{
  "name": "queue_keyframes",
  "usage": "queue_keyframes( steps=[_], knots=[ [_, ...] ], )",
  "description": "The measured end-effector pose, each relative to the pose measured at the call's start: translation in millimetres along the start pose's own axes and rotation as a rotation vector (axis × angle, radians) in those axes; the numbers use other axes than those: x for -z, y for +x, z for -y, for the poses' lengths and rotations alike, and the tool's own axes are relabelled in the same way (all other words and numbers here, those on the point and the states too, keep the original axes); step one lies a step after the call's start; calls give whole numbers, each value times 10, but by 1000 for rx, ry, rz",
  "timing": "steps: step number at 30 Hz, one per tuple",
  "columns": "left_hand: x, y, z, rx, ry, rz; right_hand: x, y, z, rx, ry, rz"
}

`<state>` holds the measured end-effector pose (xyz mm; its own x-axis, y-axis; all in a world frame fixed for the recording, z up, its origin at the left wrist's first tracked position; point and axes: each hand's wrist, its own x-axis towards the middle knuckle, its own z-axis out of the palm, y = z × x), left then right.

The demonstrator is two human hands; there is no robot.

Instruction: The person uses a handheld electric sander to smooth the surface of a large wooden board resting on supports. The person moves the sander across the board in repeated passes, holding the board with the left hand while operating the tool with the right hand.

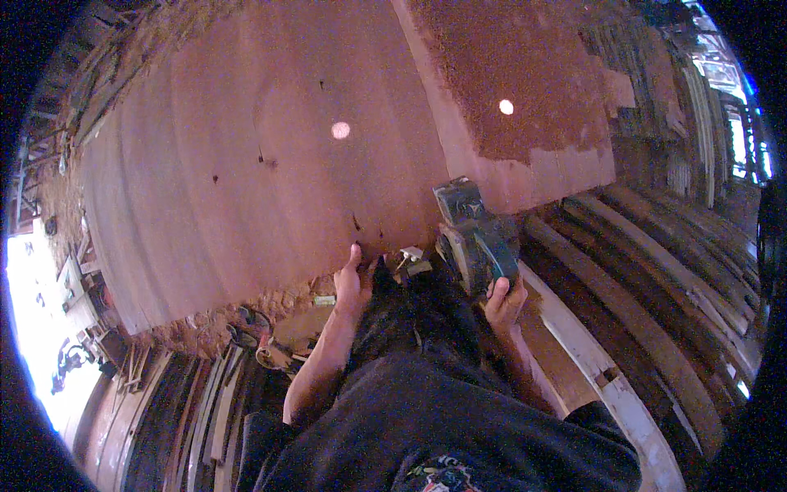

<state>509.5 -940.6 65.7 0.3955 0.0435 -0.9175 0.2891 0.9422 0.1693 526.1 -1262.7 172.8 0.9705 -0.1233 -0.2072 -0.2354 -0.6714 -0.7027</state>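
A large pinkish-brown wooden panel (270, 164) spreads out in front of me, with small dark knots on its face. My right hand (504, 305) is closed round the teal rear handle of a dark belt sander (475, 234). The sander stands at the panel's near edge, right of my body, its boxy front end over the wood. At the same edge, further left, is my left hand (352, 283). Its thumb points up, apart from a finger beside it; the other fingers are hidden.
Reddish sawdust (516, 74) coats the panel's far right part. Long boards (656, 262) lie to my right, with a pale plank (586, 353) nearest me. More timber strips (197, 410) lie at lower left. Shavings (213, 328) are heaped under the left near edge.
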Motion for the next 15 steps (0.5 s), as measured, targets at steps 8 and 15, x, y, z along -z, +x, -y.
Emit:
queue_keyframes(
  steps=[8, 15],
  knots=[
    [-54, -44, 119, -145, 142, -113, -689, 2119, 1063, 262, -113, -173],
    [-174, -244, -13, -64, 72, -159, -1554, 4506, 2483, 457, -78, -286]
  ],
)
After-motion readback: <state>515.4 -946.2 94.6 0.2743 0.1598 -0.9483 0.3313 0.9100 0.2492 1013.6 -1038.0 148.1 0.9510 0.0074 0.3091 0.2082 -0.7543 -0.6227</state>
